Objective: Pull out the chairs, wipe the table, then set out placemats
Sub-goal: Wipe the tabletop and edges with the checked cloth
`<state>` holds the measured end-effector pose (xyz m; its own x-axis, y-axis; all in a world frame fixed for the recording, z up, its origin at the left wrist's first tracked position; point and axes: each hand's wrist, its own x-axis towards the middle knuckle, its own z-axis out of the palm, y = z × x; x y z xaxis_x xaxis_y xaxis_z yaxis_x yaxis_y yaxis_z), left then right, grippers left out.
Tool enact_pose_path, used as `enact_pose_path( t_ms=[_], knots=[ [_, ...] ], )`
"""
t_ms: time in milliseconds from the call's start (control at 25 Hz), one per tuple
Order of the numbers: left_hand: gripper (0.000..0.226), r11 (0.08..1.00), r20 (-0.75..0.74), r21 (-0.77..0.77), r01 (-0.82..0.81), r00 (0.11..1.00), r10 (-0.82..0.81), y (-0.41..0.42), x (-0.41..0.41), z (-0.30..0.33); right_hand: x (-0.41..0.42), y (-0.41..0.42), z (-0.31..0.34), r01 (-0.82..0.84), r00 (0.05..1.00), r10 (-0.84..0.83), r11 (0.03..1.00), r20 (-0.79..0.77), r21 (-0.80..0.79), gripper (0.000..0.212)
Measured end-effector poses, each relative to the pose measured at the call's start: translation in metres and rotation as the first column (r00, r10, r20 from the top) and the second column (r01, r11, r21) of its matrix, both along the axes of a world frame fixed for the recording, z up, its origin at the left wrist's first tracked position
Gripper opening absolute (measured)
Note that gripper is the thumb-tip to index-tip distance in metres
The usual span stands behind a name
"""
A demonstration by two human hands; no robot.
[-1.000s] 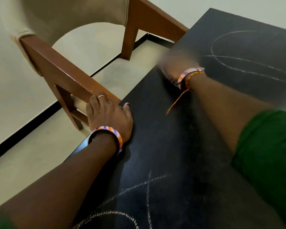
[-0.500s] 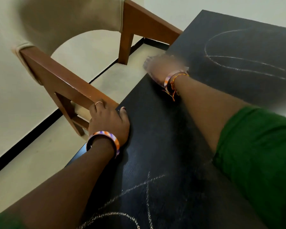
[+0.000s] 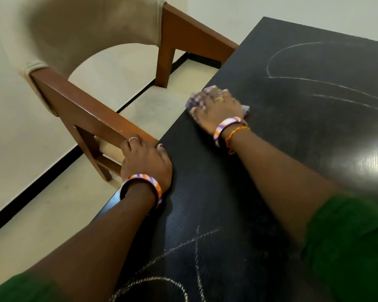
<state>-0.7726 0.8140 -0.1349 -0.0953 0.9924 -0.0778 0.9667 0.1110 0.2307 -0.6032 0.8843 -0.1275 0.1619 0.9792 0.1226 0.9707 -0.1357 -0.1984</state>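
While the left hand point(image 3: 145, 162) grips the near edge of the black table point(image 3: 238, 192) at about eight o'clock, thumb flat on top and fingers curled over the rim, the right hand point(image 3: 216, 110) lies flat at about twelve o'clock, pressing a checked purple-and-white cloth point(image 3: 195, 100) onto the tabletop close to that same edge. Its fingers are spread across the cloth, which peeks out ahead of the fingertips and again behind the wrist; the hand is somewhat blurred, so I cannot make out any finer pinch. Both wrists wear striped orange-and-purple bangles point(image 3: 144, 184), and the right one also carries an orange thread point(image 3: 236, 132).

A wooden chair point(image 3: 92, 110) with a beige padded back stands at ten o'clock, its near arm just beside the left hand's knuckles, its far arm reaching the table edge at about one o'clock. Chalk lines point(image 3: 314, 83) curve across the tabletop at two o'clock, and more cross at six o'clock near the green sleeves point(image 3: 347, 247). The floor point(image 3: 52, 214) is pale with a black stripe.
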Motion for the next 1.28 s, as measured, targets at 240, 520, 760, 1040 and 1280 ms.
enact_pose_path(
  t_ms=[240, 520, 760, 1040, 1280],
  knots=[
    [0.049, 1.000, -0.112, -0.008, 0.022, 0.993, -0.023, 0.004, -0.004, -0.008, 0.023, -0.038, -0.024, -0.099, 0.993, 0.102, 0.994, 0.062, -0.039, 0.057],
    [0.040, 0.997, 0.003, 0.072, 0.026, 1.000, -0.026, 0.007, -0.007, -0.012, -0.035, -0.013, -0.009, -0.186, 0.982, 0.187, 0.980, 0.007, -0.067, 0.055],
    [0.019, 0.975, 0.547, 0.098, -0.200, 0.829, 0.115, -0.013, -0.042, -0.011, -0.019, -0.074, -0.022, -0.257, 0.963, 0.263, 0.962, 0.055, -0.097, 0.057],
    [0.008, 0.950, 0.774, -0.228, -0.213, 0.552, 0.310, -0.054, -0.101, 0.003, -0.078, -0.097, -0.015, -0.301, 0.953, 0.303, 0.949, 0.008, -0.093, 0.057],
    [0.016, 0.970, 0.753, -0.109, -0.216, 0.619, 0.223, -0.072, -0.111, -0.004, -0.075, -0.117, -0.015, -0.341, 0.936, 0.349, 0.931, 0.041, -0.131, 0.057]
  ],
)
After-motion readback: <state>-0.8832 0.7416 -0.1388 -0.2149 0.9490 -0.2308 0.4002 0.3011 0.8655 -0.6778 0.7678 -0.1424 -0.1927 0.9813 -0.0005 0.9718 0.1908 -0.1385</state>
